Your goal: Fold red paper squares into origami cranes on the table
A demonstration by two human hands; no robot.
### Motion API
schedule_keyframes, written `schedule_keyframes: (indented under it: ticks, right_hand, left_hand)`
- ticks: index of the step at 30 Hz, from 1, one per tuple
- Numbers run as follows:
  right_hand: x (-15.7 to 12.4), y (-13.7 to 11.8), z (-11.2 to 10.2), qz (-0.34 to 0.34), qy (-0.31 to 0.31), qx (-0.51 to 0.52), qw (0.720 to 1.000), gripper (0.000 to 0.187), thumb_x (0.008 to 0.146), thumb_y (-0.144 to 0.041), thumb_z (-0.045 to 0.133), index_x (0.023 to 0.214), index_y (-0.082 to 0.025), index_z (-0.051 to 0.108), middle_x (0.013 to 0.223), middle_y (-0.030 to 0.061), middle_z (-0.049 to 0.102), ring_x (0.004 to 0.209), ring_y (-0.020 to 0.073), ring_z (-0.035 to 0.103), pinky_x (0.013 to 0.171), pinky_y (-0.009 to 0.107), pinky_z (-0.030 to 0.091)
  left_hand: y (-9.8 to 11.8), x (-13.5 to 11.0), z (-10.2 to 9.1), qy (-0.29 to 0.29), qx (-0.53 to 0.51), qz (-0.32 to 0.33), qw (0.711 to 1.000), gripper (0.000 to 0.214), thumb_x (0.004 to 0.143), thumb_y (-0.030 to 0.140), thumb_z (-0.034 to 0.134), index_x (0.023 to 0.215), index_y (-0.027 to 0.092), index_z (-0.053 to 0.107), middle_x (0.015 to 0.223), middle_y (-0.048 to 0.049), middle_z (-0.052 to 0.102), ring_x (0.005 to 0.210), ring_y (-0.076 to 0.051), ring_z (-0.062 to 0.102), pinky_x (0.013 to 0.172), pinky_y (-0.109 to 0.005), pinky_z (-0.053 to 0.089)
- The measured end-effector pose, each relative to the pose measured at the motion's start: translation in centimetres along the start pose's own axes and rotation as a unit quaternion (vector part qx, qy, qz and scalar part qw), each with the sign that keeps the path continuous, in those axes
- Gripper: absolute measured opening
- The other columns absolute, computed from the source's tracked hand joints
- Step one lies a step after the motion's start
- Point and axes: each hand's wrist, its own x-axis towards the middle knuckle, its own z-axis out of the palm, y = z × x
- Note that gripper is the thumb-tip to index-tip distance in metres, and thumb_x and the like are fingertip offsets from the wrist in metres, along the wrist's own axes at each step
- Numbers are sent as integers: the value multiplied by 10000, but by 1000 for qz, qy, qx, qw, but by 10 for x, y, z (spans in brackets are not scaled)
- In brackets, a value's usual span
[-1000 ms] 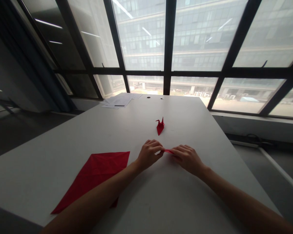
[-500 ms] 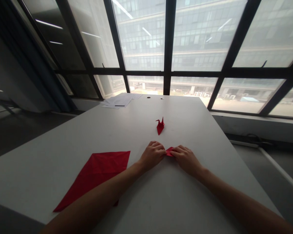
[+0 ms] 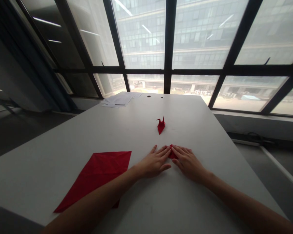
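Observation:
My left hand (image 3: 154,162) lies flat on the white table (image 3: 112,130) with its fingers stretched out, fingertips on a small folded piece of red paper (image 3: 172,154). My right hand (image 3: 188,161) also lies flat, its fingers pressing on the same red piece, which is mostly hidden under them. A finished red paper crane (image 3: 160,125) stands a little farther away, apart from both hands. A large creased sheet of red paper (image 3: 97,174) lies to the left, partly under my left forearm.
White papers (image 3: 119,100) lie at the far left corner of the table, with two small dark dots (image 3: 148,96) nearby. Big windows with dark frames stand behind the table. The table's right edge drops to the floor.
Both hands went from pinching the small red piece just above the table to lying flat on it, fingers spread out. The crane and the large sheet have not moved.

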Motion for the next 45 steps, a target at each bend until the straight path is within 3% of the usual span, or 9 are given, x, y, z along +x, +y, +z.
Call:
schedule_keyframes:
  ticks: [4,10,14,17,21,27,35,41,45]
  right_hand:
    - [-1,9,4,-10,-44,0,999,632,1020,-512,336,1555,-181,263,1597,103,302,1479,250,263,1194,485,206]
    - [-3,-4,0,38,8,-58,998,575,1003,-513,400,1478,-189,431,1508,147,458,1364,320,415,1086,502,319]
    - [-1,-15,-12,69,52,-38,996,382,1012,-456,410,1154,-241,691,1195,105,678,1084,269,581,938,426,404]
    - [4,-6,-13,148,98,27,984,390,1019,-337,385,871,-229,729,967,71,712,914,207,621,853,344,433]
    - [8,15,-4,210,129,131,960,205,899,-273,570,1005,-188,724,952,66,721,827,191,648,783,300,478]
    - [9,22,2,220,119,215,944,253,787,-199,646,1023,-172,733,848,49,725,721,179,647,727,293,496]
    - [5,-2,-10,109,94,97,985,191,906,-174,554,878,-213,739,954,45,693,883,176,607,841,289,444]
    - [-1,-24,-12,67,44,-34,996,215,976,-213,504,991,-207,718,1020,74,708,978,220,588,875,342,406]
    - [-1,-23,-9,33,36,-69,996,233,977,-180,495,1093,-197,696,1084,98,712,1021,238,588,919,370,398]
  left_hand:
    - [-6,-1,0,7,12,-8,1000,680,1019,593,235,1585,260,61,1634,-71,168,1519,-236,125,1213,-509,48]
    - [8,2,-4,92,58,-53,993,585,1049,485,257,1544,175,270,1602,-121,286,1513,-247,162,1214,-506,110]
    - [20,4,-3,71,20,-40,997,529,1055,454,271,1530,226,312,1566,-92,376,1474,-259,284,1187,-504,218]
    - [20,5,-3,54,-2,-30,998,505,1052,446,292,1516,255,344,1556,-84,395,1457,-260,322,1186,-524,214]
    - [15,8,-6,57,-21,-12,998,459,1052,407,313,1473,256,417,1525,-82,439,1434,-248,358,1186,-527,224]
    - [17,8,-9,77,-17,3,997,440,1021,382,422,1432,232,469,1383,-110,521,1350,-262,428,1172,-500,274]
    - [18,8,-10,97,-13,6,995,414,1003,376,479,1395,246,500,1340,-90,546,1274,-256,474,1117,-451,356]
    - [20,11,-11,124,-19,-27,992,282,1021,291,427,1222,251,620,1258,-56,620,1177,-218,543,1051,-388,408]
    - [19,13,-4,123,6,-46,991,452,1038,375,368,1452,205,433,1488,-102,473,1385,-251,399,1143,-438,310]
